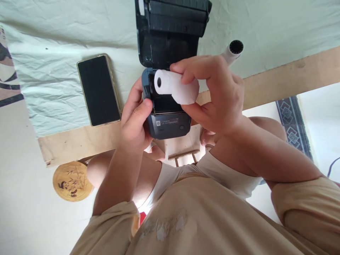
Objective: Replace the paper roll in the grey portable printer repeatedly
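Note:
My left hand (136, 115) grips the left side of a small dark label printer (170, 126), thumb on its rim. The printer's black lid (170, 42) is swung up, away from me, and the paper bay lies uncovered. In my right hand (216, 88) is a white paper roll (166, 82), pinched between thumb and fingers. The roll is held over the bay, its core hole facing left and a loose end of paper hanging toward me. Whether the roll touches the bay, I cannot tell.
A phone (98, 90) with a dark screen lies on the green cloth (63, 32) left of the printer. Behind my right hand is a white cylinder with a black end (236, 47). The table's wooden edge (79, 143) runs below. A round stool (72, 181) stands at lower left.

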`<state>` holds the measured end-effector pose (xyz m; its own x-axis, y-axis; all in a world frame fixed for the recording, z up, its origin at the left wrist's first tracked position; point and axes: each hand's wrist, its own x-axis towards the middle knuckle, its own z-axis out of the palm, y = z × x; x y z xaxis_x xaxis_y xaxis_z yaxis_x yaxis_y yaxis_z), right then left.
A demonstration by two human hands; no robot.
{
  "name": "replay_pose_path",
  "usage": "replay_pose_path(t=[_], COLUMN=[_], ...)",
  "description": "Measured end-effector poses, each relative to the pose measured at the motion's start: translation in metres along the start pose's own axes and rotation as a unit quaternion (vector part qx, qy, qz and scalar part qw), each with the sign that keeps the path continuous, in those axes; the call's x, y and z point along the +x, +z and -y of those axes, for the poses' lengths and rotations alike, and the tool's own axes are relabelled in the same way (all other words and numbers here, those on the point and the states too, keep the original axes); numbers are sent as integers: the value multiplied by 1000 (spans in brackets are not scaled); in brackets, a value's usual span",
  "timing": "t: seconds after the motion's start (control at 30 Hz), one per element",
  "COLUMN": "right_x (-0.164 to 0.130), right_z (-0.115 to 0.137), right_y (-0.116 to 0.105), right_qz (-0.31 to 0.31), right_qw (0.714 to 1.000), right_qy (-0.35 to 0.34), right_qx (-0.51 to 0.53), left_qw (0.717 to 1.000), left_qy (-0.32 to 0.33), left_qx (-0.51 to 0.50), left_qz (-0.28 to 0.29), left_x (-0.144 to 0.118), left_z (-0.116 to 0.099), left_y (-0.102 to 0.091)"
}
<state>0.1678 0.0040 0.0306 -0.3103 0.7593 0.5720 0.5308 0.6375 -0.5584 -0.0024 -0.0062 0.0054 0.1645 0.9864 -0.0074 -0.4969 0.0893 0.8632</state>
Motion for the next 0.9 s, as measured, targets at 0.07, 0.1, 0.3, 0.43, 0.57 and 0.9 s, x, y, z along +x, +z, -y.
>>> replay_pose_path(t=[0.07, 0.1, 0.3, 0.43, 0.57, 0.9], right_x=[0, 0, 3, 5, 2, -10], right_z=[1, 1, -4, -5, -2, 2], right_y=[3, 3, 4, 2, -1, 2], right_qz=[-1, 1, 26, 3, -17, 28], right_qw=[1000, 999, 998, 996, 997, 993], right_qy=[8, 12, 19, 9, -36, -108], right_qx=[-20, -33, -53, -91, -64, -30], left_qw=[1000, 1000, 1000, 1000, 1000, 997], left_qy=[0, -2, -10, -13, -4, 23], left_qx=[9, 15, 13, 14, 20, 63], left_qz=[-9, -13, -4, -4, 0, 34], left_x=[0, 0, -1, 0, 0, 1], left_z=[0, 0, -2, -2, -1, 3], left_y=[0, 1, 2, 1, 1, -10])
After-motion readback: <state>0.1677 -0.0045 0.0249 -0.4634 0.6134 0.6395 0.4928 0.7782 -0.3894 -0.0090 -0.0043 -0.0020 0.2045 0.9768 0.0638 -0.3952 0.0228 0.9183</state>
